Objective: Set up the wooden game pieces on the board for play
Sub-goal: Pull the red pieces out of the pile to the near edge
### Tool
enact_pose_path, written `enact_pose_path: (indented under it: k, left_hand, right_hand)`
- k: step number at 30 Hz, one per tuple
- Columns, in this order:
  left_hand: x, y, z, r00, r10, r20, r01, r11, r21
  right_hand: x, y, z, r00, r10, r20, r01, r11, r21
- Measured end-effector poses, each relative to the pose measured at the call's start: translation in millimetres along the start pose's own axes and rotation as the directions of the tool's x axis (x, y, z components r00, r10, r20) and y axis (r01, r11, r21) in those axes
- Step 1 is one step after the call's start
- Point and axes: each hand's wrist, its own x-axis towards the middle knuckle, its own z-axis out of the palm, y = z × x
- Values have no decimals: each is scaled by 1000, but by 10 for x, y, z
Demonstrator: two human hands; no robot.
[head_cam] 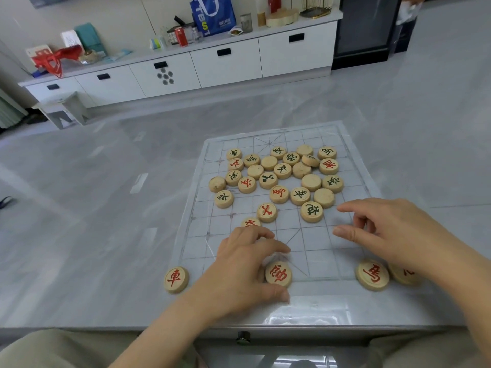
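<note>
Left hand: fingers pinch round red-lettered wooden piece, near edge of clear gridded board. Right hand: fingers released.

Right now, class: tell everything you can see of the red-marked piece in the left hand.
The piece is a round, flat disc of pale wood with a red character on its top face. It lies flat, face up, on the near edge line of the board, about midway along it. The left hand curls round it: palm at its left rim, index finger beyond it, thumb on the near side. A blur hides its far rim. No other piece touches it.
</note>
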Motion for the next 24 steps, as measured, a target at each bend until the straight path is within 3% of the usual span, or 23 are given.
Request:
enact_pose_path:
  k: [4, 8, 12, 15, 18, 24]
  left_hand:
    - [129, -51, -195, 988, -65, -142, 61, 998, -33]
    - [392, -215, -319, 909, -265, -320, 219, 960, -173]
    - [641, -220, -216, 920, -321, -226, 296, 945, -138]
    - [731, -197, -96, 924, -279, -261, 294, 956, 17]
    - [779, -175, -84, 920, -267, -288, 287, 958, 27]
    - [718, 111, -95, 961, -180, -210, 171, 983, -59]
  right_hand:
    - [-2, -7, -13, 1000, 12, 5, -12, 1000, -1]
    - [9, -23, -25, 1000, 14, 11, -14, 1000, -6]
    - [7, -27, -28, 999, 25, 22, -25, 1000, -12]
    - [5, -2, -41, 998, 41, 42, -41, 999, -22]
    - [-5, -18, -76, 995, 70, 72, -68, 997, -37]
    - [10, 17, -147, 952, 260, -162, -268, 963, -29]
